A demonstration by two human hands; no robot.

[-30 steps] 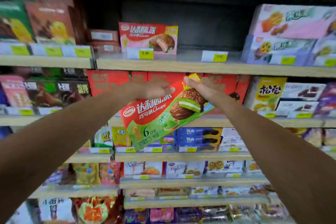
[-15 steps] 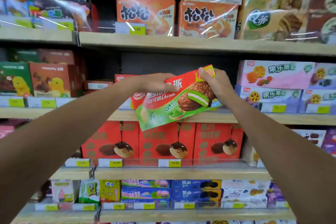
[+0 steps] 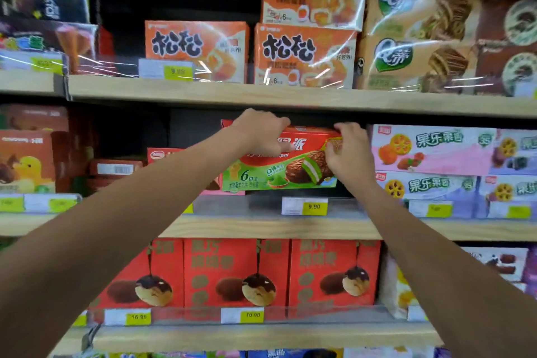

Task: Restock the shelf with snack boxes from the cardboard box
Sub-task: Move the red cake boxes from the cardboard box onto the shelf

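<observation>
The red-and-green snack box [image 3: 270, 174], printed with a green-filled chocolate pie, stood level on the middle shelf [image 3: 261, 227] near its front edge. The left hand [image 3: 258, 131] had its fingers curled over the top, and the right hand [image 3: 348, 154] gripped the right end. Earlier the box hung tilted before the shelf.

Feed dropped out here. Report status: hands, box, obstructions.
Left hand grips the red-and-green cardboard snack box at its top, right hand at its right end. Box level, in the wooden shelf gap. No obstruction seen.
</observation>
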